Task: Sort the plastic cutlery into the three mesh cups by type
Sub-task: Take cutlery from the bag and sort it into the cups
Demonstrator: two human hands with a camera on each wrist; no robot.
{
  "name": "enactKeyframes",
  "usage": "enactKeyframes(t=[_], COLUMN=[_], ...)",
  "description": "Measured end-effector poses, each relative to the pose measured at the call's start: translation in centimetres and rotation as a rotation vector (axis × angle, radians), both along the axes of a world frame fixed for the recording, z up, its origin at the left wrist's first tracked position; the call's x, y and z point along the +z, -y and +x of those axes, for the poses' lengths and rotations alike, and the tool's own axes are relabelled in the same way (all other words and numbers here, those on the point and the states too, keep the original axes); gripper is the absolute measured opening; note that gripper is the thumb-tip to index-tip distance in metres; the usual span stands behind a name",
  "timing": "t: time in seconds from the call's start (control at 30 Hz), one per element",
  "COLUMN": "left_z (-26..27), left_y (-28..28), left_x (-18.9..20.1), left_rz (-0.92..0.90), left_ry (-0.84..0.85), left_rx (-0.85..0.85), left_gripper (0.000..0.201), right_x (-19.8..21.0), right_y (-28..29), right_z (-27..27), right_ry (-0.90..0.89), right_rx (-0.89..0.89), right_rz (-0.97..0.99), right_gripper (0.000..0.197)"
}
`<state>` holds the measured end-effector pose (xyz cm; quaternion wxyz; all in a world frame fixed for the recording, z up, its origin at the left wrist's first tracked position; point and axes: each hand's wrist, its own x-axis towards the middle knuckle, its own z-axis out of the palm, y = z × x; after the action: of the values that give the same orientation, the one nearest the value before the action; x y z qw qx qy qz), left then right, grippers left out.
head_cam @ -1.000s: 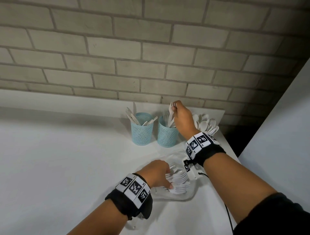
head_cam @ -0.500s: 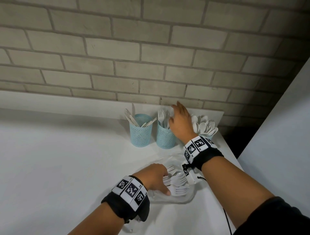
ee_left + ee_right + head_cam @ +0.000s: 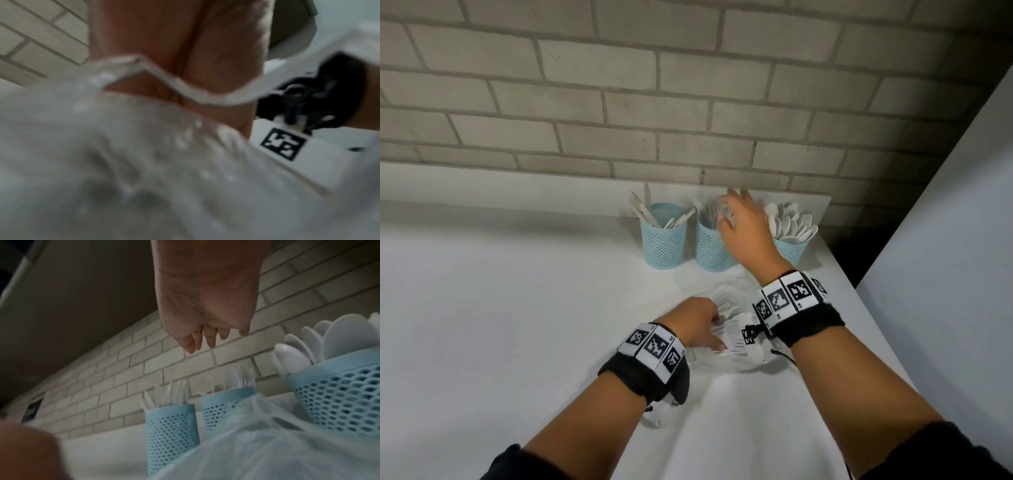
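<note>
White table (image 3: pixel 482 308), right hand (image 3: pixel 748 233) spread, empty

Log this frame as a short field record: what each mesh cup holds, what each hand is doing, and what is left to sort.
left cup: knives
middle cup: forks
right cup: spoons
right hand: empty, fingers straight, above middle cup
left hand: on the unsorted cutlery; grip unclear
unsorted cutlery: lying in a clear plastic bag
surface: white table

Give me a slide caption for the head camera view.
Open right hand above the middle pale-blue mesh cup of white plastic forks; left hand on loose cutlery.
</note>
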<state>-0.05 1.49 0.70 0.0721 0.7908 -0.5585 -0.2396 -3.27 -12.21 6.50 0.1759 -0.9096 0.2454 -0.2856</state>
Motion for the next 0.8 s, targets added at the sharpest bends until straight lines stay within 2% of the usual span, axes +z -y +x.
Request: enactKeyframes(t=[0.03, 0.1, 0.23, 0.3, 0.4, 0.53, 0.57, 0.63, 0.8], left_z=[-0.1, -0.4, -1.0, -1.2, -1.4, -1.7, -1.7, -1.6, -1.6], left_y=[0.0, -0.1, -0.3, -0.4, -0.8, -0.8, -0.8, -0.6, -0.3], left_x=[0.0, -0.1, -0.1, 0.0, 0.1, 0.1, 0.2, 0.4, 0.8], left_rz=[0.004, 0.003, -0.002, 0.006, 0.017, 0.040, 0.042, 0.042, 0.071], left_ry=[0.006, 0.021, 0.039, 0.027, -0.003, -0.026, -0.032, -0.048, -0.102], left_rx=[-0.003, -0.005, 0.012, 0.031, 0.069, 0.095, 0.095, 0.098, 0.133], left_gripper=[0.049, 0.051, 0.057, 0.059, 0.056, 0.054, 0.053, 0.052, 0.055], right_x=[-0.1, -0.5, -2.2, -3.3, -5.3, -8.3, -8.7, -9.1, -9.2], right_y=[-0.7, -1.7, -2.1, -2.1, -1.7, -1.4, -1.3, -1.0, -0.9], right_z=[-0.9, -2.8, -5.8, -6.7, -7.8, -9.1, -9.3, -9.4, -8.8], right_ry=[0.027, -0.076, -0.507, -0.542, -0.382, -0.070, -0.003, 0.065, 0.098], right_rx=[0.036, 0.098, 0.122, 0.115, 0.105, 0.098, 0.095, 0.086, 0.001], right_rz=[0.115, 0.307, 0.340, 0.396, 0.632, 1.203, 1.287, 1.344, 1.367], right_gripper=[0.033, 0.030, 0.030, 0.030, 0.030, 0.025, 0.025, 0.025, 0.020])
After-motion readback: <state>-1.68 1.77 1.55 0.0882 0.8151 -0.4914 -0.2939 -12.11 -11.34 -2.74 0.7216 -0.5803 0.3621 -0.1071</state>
